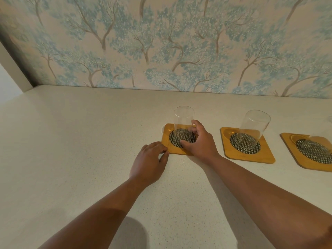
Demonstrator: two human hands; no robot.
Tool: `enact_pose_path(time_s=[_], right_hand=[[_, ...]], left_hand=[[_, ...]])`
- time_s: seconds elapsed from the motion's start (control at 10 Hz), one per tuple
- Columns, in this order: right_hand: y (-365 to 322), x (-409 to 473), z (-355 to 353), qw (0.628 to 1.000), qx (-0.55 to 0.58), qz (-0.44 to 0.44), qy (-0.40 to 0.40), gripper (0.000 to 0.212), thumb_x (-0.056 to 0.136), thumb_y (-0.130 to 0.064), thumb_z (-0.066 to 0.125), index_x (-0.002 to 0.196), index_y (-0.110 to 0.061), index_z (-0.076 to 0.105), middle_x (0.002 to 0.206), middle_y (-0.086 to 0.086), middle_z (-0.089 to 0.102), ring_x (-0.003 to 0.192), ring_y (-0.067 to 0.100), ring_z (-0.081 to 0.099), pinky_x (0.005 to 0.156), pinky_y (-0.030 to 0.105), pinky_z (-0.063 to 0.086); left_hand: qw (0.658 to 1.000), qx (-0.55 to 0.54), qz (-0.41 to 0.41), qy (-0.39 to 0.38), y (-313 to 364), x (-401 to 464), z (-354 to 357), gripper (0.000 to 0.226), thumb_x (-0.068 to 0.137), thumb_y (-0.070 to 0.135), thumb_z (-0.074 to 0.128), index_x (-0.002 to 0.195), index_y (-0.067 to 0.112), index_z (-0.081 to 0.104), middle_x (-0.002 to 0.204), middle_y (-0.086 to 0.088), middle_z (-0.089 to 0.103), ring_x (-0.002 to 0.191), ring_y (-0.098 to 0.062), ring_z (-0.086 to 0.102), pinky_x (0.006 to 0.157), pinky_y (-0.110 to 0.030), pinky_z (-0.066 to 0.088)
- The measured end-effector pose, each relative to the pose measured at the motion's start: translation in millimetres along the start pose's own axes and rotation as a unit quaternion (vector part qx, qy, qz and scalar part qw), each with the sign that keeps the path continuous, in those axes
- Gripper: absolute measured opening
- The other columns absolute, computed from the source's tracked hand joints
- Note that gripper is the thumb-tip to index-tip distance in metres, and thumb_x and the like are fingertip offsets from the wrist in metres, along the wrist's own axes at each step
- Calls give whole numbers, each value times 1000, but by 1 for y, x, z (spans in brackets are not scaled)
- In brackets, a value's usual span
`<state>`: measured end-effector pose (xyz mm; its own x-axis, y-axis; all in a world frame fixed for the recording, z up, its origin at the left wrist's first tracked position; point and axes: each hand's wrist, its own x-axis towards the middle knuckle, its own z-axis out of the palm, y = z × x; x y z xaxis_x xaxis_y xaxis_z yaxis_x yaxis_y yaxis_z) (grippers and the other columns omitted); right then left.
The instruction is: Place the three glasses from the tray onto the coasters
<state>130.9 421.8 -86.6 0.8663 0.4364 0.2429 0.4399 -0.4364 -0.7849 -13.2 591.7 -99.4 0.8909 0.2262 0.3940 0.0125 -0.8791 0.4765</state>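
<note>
Three wooden coasters with black woven centres lie in a row on the counter. On the left coaster (168, 147) stands a clear glass (183, 121), and my right hand (199, 141) is wrapped around its base. My left hand (150, 161) rests on the counter with its fingertips touching that coaster's near-left corner. A second glass (253, 128) stands free on the middle coaster (249, 155). The right coaster (309, 162) carries a third glass (316, 146), cut off by the frame's edge.
The pale speckled counter (80, 141) runs to a wall with blue tree wallpaper (161, 42) at the back. A white panel (10, 72) closes the left end. No tray is in view.
</note>
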Motion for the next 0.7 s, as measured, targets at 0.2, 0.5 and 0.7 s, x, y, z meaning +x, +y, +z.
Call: enact_pose_path(time_s=[0.2,0.5,0.7], right_hand=[[1,0,1,1000,-3,0,2,99,75,-43,83,156,-16,33,130,-3,66,107,7,54,78,6,33],[1,-3,2,1000,3,1,7,117,69,-56,78,161,-20,16,156,3,46,138,17,45,104,26,37],[-8,-9,1,997,-38,-50,40,116,74,-51,78,161,-15,10,168,10,20,153,23,18,121,38,22]], left_hand=[[1000,5,-2,4,0,0,0,18,101,43,52,104,32,66,107,19,66,94,-3,55,81,-21,47],[1000,12,-3,11,1,0,1,17,100,42,56,107,30,65,113,15,68,96,-6,58,82,-24,51],[998,52,-24,26,2,0,1,41,97,35,62,136,26,51,150,-2,51,131,-26,52,97,-42,49]])
